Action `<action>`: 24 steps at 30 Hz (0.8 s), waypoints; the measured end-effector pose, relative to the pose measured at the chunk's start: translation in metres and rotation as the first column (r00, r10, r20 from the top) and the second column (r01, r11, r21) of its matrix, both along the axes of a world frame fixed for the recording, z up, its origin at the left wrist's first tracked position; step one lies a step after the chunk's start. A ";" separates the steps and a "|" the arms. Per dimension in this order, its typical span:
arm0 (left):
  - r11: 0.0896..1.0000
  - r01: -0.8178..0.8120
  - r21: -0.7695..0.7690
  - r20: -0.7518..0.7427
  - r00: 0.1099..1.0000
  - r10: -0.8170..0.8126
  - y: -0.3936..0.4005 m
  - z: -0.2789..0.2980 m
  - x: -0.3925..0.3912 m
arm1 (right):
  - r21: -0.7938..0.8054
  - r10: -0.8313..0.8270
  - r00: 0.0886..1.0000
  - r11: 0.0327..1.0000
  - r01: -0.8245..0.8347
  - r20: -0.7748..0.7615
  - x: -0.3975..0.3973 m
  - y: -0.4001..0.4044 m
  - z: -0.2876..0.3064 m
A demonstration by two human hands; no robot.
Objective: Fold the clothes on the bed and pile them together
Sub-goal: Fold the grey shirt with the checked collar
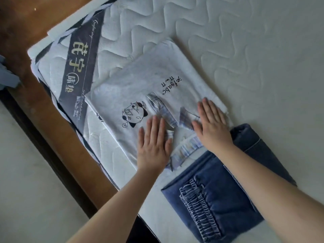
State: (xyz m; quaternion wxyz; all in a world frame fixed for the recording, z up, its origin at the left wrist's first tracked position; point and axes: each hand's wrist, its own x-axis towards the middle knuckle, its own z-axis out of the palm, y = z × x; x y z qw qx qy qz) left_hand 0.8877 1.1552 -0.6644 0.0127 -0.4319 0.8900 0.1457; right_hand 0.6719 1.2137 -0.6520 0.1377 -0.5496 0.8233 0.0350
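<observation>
While both hands are pressing flat, white T-shirt [140, 81] is lying folded on mattress [245, 41], near bed corner at 10 o'clock. Left hand [154, 146] and right hand [213, 123] are resting near collar, fingers straight, slightly apart, clamping nothing — likely smoothing creases so fold holds. Folded jeans [219, 190] are lying just beside, at 5 o'clock of shirt, probably serving as pile base.

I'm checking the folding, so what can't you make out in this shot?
- White shirt, head view: fabric beneath both flat hands hidden.
- Folded jeans: partly covered by the right forearm.
- Blue cloth: cut off at the left edge.
</observation>
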 end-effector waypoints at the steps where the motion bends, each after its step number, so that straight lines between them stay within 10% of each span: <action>1: 1.000 -0.018 -0.020 -0.018 1.000 0.018 0.009 -0.001 0.004 | 0.008 -0.040 0.999 0.999 0.040 0.000 0.000 0.010 -0.001; 11: 0.975 0.132 0.179 0.321 0.929 -0.185 0.031 0.028 0.014 | 0.272 -0.137 0.989 0.955 0.118 0.050 0.002 0.004 0.041; 24: 0.958 0.208 0.197 0.187 0.951 -0.245 0.079 0.314 0.107 | -0.106 -0.100 0.945 0.985 0.139 0.311 0.066 0.182 0.298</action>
